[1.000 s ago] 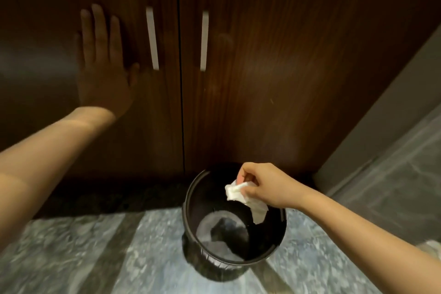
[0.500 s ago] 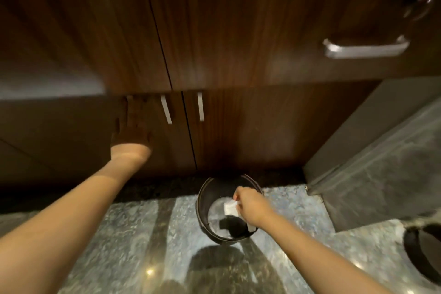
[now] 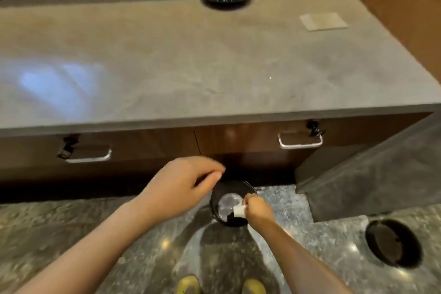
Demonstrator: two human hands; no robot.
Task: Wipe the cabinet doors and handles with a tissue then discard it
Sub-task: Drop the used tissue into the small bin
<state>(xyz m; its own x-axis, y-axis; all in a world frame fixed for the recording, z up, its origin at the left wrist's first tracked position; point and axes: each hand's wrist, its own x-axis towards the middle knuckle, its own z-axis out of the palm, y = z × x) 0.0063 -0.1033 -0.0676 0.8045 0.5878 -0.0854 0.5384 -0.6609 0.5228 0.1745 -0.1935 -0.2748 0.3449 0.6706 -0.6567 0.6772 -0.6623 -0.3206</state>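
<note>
**Dropping the used tissue into the bin**

You are standing over the small round black waste bin (image 3: 232,205) on the speckled grey stone floor (image 3: 71,234), just in front of the dark wood cabinet front (image 3: 238,143) under the pale grey stone countertop (image 3: 191,59). Your right hand (image 3: 257,209) is reaching down over the bin's right rim, its fingertips pinching the crumpled white tissue (image 3: 239,211) above the opening. The tissue is not yet lying in the bin. Your left hand (image 3: 183,186) is hanging above the bin's left rim, fingers loosely curled and holding nothing.

You are working on the last step, the discard; the wiping looks finished. For the next move you are needing only to part the right fingertips while the tissue is hanging well inside the rim, so that it is falling onto the bin's pale bottom and not onto the floor. A light tissue may be clinging to your fingers, so be ready to shake it loose.
</note>
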